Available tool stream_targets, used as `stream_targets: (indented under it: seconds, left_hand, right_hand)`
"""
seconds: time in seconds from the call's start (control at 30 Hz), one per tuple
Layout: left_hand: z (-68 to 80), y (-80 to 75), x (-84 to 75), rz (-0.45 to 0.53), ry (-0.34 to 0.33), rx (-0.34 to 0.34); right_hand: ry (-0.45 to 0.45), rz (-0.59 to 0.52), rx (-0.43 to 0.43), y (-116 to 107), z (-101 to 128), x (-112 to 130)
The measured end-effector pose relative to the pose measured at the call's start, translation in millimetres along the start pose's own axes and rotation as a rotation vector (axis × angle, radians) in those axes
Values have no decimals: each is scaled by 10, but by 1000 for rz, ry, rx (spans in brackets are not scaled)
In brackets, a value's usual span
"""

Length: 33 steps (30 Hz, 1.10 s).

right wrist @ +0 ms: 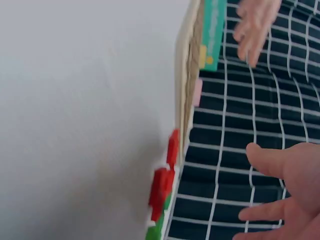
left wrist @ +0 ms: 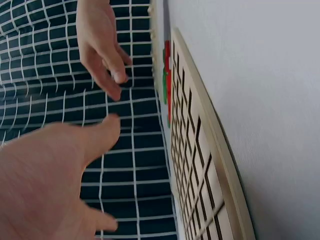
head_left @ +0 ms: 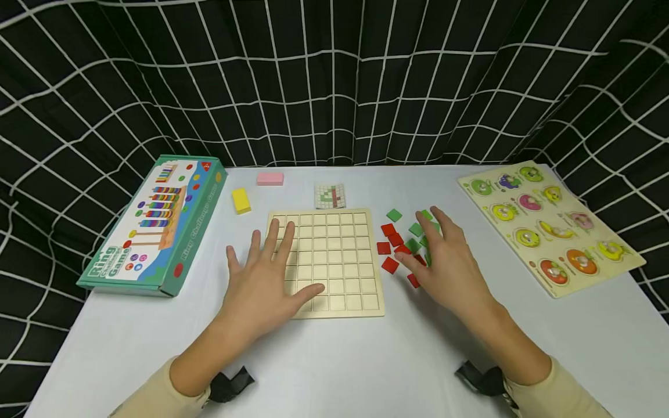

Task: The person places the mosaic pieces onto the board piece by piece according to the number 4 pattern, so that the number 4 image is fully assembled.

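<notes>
A pale wooden grid board [head_left: 340, 261] lies flat in the middle of the white table [head_left: 340, 360]. My left hand [head_left: 263, 278] hovers over its left part, fingers spread and straight, holding nothing. To the right of the board is a scatter of red tiles [head_left: 389, 238] and green tiles [head_left: 394, 215]. My right hand [head_left: 444, 261] is spread over that scatter, fingers relaxed, covering some tiles. In the left wrist view the board's edge [left wrist: 220, 145] and my left hand [left wrist: 60, 175] show. The right wrist view shows red tiles [right wrist: 165, 182] beside the board's edge [right wrist: 186, 75].
A green Ring Game box [head_left: 157, 223] lies at the left. A yellow block [head_left: 241, 200], a pink block [head_left: 270, 179] and a small pattern card [head_left: 330, 196] sit behind the board. A fruit peg puzzle [head_left: 549, 226] lies at the right. Black grid cloth [head_left: 334, 81] hangs behind.
</notes>
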<state>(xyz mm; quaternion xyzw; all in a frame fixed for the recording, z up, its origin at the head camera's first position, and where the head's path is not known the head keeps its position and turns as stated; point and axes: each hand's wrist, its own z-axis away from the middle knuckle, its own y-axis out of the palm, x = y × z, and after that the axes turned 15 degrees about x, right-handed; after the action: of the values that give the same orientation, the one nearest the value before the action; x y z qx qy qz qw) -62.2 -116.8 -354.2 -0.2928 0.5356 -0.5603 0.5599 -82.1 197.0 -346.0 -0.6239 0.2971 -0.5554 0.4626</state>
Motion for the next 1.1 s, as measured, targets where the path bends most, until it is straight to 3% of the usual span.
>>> stream_targets:
  seconds: [0.23,0.5,0.77,1.1]
  left_hand:
    - [41,15,285,93,46,125]
    - [24,-17,548,117,65,211]
    - [6,-49,661,99,92,288]
    - [-5,-72,685,97,105,348]
  right_hand:
    - [42,-70,26,-186,-222,-205]
    - [109,-125,187,-325,-519,-549]
    - [111,-183,250,-361,-662,-831]
    - [178,-223,305,-324,-731,-949]
